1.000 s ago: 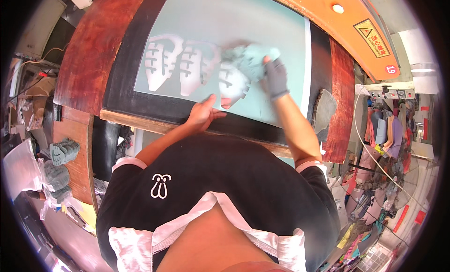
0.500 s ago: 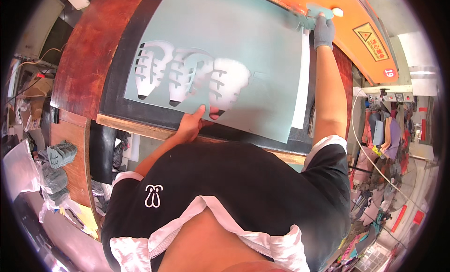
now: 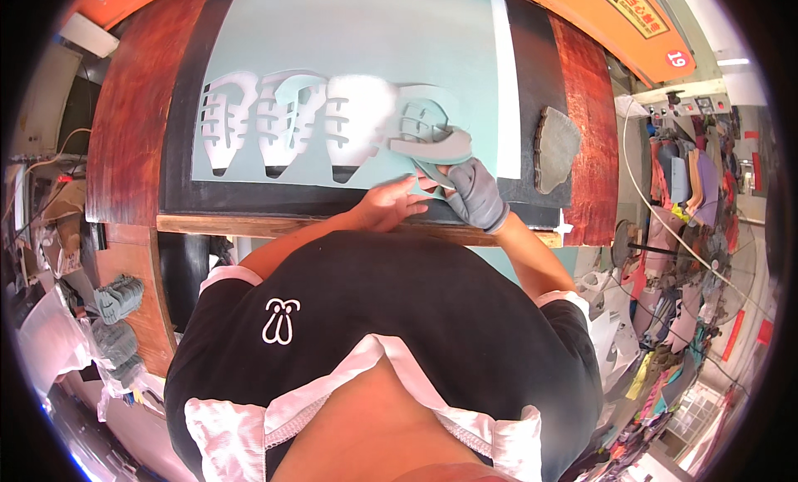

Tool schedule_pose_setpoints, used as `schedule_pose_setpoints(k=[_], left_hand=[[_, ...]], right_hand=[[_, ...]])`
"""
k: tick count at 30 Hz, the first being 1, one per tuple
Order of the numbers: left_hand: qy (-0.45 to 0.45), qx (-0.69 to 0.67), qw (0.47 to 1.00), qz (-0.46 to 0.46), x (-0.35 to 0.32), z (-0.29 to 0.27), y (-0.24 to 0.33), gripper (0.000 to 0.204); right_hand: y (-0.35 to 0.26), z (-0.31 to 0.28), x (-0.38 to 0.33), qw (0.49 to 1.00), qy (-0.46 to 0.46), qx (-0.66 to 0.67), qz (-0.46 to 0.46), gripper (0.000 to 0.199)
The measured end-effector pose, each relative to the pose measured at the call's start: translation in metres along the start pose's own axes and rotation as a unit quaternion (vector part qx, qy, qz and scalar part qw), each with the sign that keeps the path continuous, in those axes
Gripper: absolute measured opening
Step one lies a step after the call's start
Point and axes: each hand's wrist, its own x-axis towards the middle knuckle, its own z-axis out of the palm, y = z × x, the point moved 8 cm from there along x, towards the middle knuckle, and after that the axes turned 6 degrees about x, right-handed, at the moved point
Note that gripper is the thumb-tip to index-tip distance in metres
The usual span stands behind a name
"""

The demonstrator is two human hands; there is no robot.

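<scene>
A grey-green sheet (image 3: 349, 33) lies on a black board (image 3: 183, 150), with three shoe-upper-shaped cutouts (image 3: 360, 108) in a row along its near side, showing white beneath. To their right is a slotted grey-green shoe-upper piece (image 3: 453, 147), its curved bands lifted from the sheet. My right hand (image 3: 478, 195), in a grey glove, is closed round the near end of this piece. My bare left hand (image 3: 389, 203) is beside it at the sheet's near edge, fingers apart. Its fingertips reach the piece's near end; whether they touch it I cannot tell.
A worn grey pad (image 3: 557, 150) lies at the board's right side. An orange machine beam (image 3: 640, 33) with a warning label spans the far right. Stacked grey cut pieces (image 3: 119, 299) are at the left. Several coloured pieces (image 3: 682, 174) hang at the right.
My right hand has come from the orange beam at the far right to the sheet's near side and grips the cut piece. My left hand has moved right along the edge, off the sheet.
</scene>
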Motion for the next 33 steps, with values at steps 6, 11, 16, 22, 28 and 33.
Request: schedule_pose_setpoints(k=[6, 11, 16, 22, 28, 33], left_hand=[[0.031, 0.053, 0.998, 0.027, -0.001, 0.009, 0.009, 0.041], [0.102, 0.095, 0.989, -0.054, -0.010, -0.019, -0.004, 0.049], [0.070, 0.118, 0.988, -0.065, -0.010, -0.023, -0.009, 0.041], [0.095, 0.073, 0.991, -0.067, -0.023, 0.004, -0.008, 0.032], [0.080, 0.168, 0.977, -0.108, -0.029, 0.017, 0.000, 0.034], [0.015, 0.581, 0.799, -0.154, -0.039, 0.022, 0.030, 0.032]], right_hand=[[0.017, -0.011, 0.012, 0.997, 0.062, 0.044, 0.025, 0.026], [0.136, -0.066, 0.035, 0.869, 0.259, 0.244, 0.344, 0.035], [0.237, -0.101, 0.080, 0.811, 0.329, 0.253, 0.413, 0.032], [0.291, -0.170, 0.124, 0.807, 0.338, -0.085, 0.476, 0.035], [0.258, -0.229, 0.148, 0.836, 0.407, 0.239, 0.279, 0.033], [0.175, -0.212, 0.145, 0.863, 0.358, 0.260, 0.246, 0.032]])
